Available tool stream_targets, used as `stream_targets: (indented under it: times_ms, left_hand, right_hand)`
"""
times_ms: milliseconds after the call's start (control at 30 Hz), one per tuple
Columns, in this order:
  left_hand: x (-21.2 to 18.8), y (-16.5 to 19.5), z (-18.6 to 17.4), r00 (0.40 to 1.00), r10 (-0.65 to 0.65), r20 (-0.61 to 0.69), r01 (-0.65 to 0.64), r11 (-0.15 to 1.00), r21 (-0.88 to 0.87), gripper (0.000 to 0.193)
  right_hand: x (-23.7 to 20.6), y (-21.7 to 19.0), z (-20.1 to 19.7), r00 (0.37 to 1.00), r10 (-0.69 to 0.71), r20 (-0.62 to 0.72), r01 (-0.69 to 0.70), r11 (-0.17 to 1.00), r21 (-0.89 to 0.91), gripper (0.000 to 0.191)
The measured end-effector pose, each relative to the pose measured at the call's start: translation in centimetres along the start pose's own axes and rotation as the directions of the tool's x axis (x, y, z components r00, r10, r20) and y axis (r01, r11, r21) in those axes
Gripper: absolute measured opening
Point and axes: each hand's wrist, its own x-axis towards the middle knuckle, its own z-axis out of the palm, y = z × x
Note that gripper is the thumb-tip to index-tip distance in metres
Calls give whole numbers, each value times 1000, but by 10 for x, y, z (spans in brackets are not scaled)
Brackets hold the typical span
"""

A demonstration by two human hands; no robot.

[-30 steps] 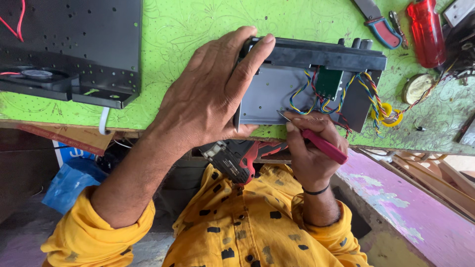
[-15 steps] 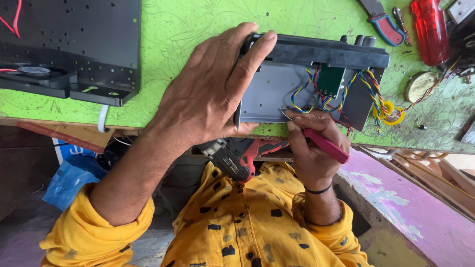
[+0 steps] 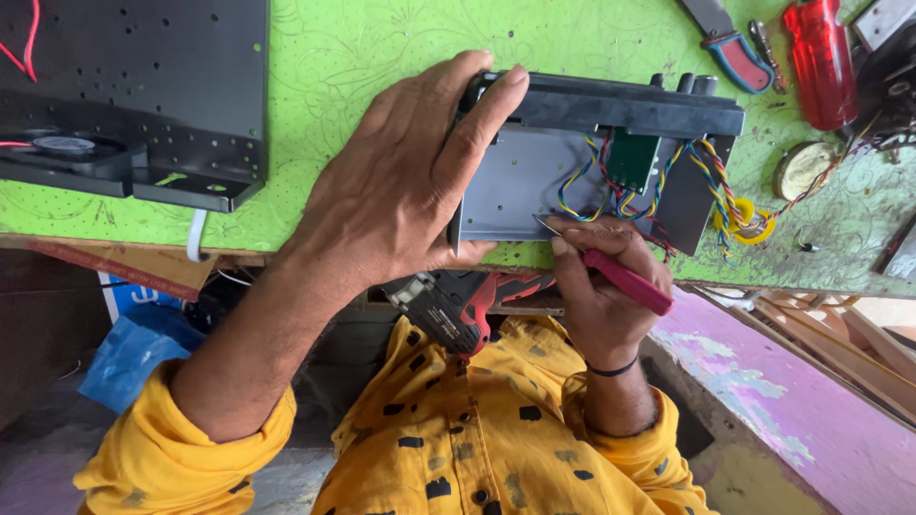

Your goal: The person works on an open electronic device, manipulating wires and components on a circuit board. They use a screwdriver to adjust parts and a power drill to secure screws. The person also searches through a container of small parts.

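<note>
My left hand (image 3: 401, 191) grips the left end of a black and grey electronic panel (image 3: 534, 172) that lies on a green covered table (image 3: 382, 48). Its back faces up, showing a small green circuit board (image 3: 632, 157) and twisted coloured wires (image 3: 711, 181). My right hand (image 3: 606, 286) holds a red-handled screwdriver (image 3: 625, 279), its thin metal tip resting on the grey plate near the wires.
A black perforated metal chassis (image 3: 143, 86) with a small fan sits at the left. A large red-handled tool (image 3: 819, 59), pliers (image 3: 727, 38) and a round roll (image 3: 801, 170) lie at the top right. A red and black power drill (image 3: 458, 305) rests in my lap.
The panel and both hands have shifted slightly left in view. The screwdriver tip stays on the grey plate near the wires.
</note>
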Motion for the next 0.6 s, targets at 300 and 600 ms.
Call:
stream_targets:
  times_ms: [300,600]
  left_hand:
    - [-1,1,-1,1000,-1,-21,1,1000,7,139]
    - [-1,0,0,1000,-4,9,4,1000,17,142]
  right_hand:
    - [1,-2,0,1000,-17,13,17,1000,-19,11]
    - [3,-3,0,999,-48,13,49,998,-44,11]
